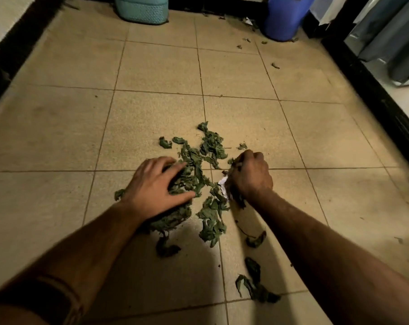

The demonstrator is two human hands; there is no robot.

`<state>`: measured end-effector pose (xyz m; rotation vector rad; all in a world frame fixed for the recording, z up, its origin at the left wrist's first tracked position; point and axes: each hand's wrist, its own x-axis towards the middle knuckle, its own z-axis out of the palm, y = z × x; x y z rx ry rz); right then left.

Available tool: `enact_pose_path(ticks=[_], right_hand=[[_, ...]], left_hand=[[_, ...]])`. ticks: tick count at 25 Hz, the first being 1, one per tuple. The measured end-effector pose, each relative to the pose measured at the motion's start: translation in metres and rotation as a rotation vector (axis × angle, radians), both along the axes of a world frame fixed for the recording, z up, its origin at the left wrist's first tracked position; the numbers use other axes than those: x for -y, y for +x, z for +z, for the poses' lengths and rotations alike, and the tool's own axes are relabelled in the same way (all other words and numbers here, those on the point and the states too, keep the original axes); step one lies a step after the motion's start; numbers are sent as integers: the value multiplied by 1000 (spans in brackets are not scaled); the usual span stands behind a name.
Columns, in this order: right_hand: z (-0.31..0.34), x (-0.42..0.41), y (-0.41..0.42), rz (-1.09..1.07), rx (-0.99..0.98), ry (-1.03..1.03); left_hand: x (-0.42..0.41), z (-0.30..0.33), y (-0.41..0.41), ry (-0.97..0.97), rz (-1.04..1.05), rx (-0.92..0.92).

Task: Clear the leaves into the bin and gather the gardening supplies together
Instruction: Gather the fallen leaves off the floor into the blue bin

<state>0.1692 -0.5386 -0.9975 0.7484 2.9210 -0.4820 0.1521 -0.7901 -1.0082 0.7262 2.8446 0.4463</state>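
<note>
A pile of wilted green leaves point(208, 148) lies on the beige tiled floor point(152, 66) in the middle of the head view. My left hand point(156, 186) rests on the left side of the pile, fingers spread and slightly bent over the leaves. My right hand point(250, 177) is curled into a fist around a bunch of leaves and a scrap of white paper point(223, 184). More leaves point(255, 289) lie loose nearer to me, between my forearms. A teal basket-like bin point(141, 8) stands at the far wall.
A blue plastic container point(283, 19) stands at the far right corner with scattered leaf bits point(275, 65) around it. A dark raised border point(372, 97) runs along the right side, another along the left. Grey curtains point(386, 31) hang at the upper right.
</note>
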Motion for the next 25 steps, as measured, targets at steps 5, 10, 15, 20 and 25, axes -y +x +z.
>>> enact_pose_path(ticks=[5, 10, 15, 20, 25], right_hand=[[9, 19, -6, 192, 221, -330], [5, 31, 31, 323, 127, 56], [20, 5, 74, 322, 220, 45], [30, -31, 112, 148, 804, 82], [10, -4, 145, 355, 995, 47]], left_hand=[[-51, 2, -3, -215, -50, 349], [-40, -3, 16, -223, -78, 57], [0, -1, 34, -216, 186, 248], [49, -2, 60, -436, 435, 491], [43, 7, 64, -283, 390, 684]])
